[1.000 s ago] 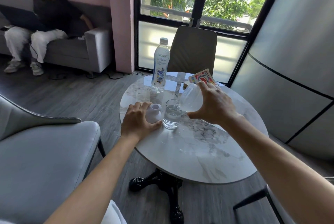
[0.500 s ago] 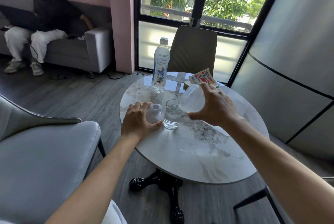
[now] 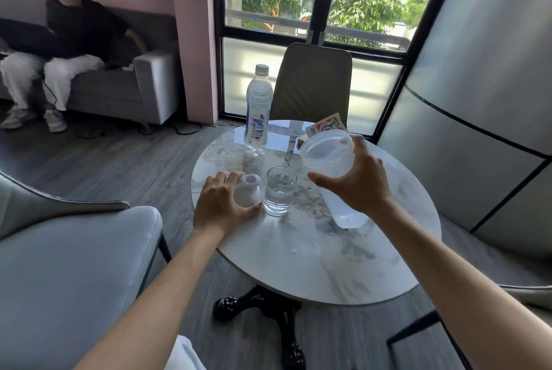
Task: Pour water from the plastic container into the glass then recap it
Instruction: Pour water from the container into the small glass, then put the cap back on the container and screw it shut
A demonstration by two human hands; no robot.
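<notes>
Seen from a head-worn camera looking down, a person's two bare arms reach over a round marble surface (image 3: 343, 256). The right hand (image 3: 363, 183) holds a cloudy plastic container (image 3: 327, 156) in the air, just to the right of and above a clear drinking glass (image 3: 280, 190); its fingers (image 3: 358, 145) and thumb are wrapped around the container's upper body. The container's wide open mouth faces up and towards the camera, close to upright. The glass stands on the surface and looks roughly two-thirds full of water. The left hand (image 3: 222, 205) rests on the surface just left of the glass, fingers curled loosely over the white cap (image 3: 248, 190), which lies there with its spout hole showing. Behind them stands a capped, labelled water bottle (image 3: 258, 110), with a colourful card box (image 3: 325, 125) at the far edge. Judging by the filled glass and the raised mouth, the pouring seems finished; what remains is to fit the cap back on. Compared with half a second earlier, the container has swung back from its tipped pouring position at the rim of the glass, while the left hand and cap have stayed put.
</notes>
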